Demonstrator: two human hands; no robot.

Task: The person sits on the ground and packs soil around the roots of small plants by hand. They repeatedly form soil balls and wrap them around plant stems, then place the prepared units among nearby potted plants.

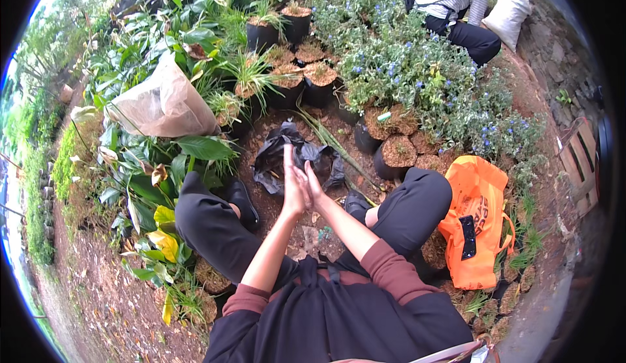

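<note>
My left hand (pixel 293 187) and my right hand (pixel 314 183) meet palm to palm in front of my body. The fingers of both are stretched out straight, and no object shows between them. Just beyond the hands a crumpled black plastic bag (pixel 268 161) lies on the bare soil, partly hidden by my fingers. Long green and yellowish leaves (pixel 339 146) stretch across the ground to the right of the bag. My legs are folded on either side, with a dark shoe (pixel 242 203) at the left.
Black pots with dry brown tops, such as one pot (pixel 396 154), curve around the soil patch. An orange bag (pixel 479 200) with a phone (pixel 468 238) on it lies right. Leafy plants and a pale cloth sack (pixel 166 105) stand left. Another person (pixel 450 11) crouches beside a white sack (pixel 508 14).
</note>
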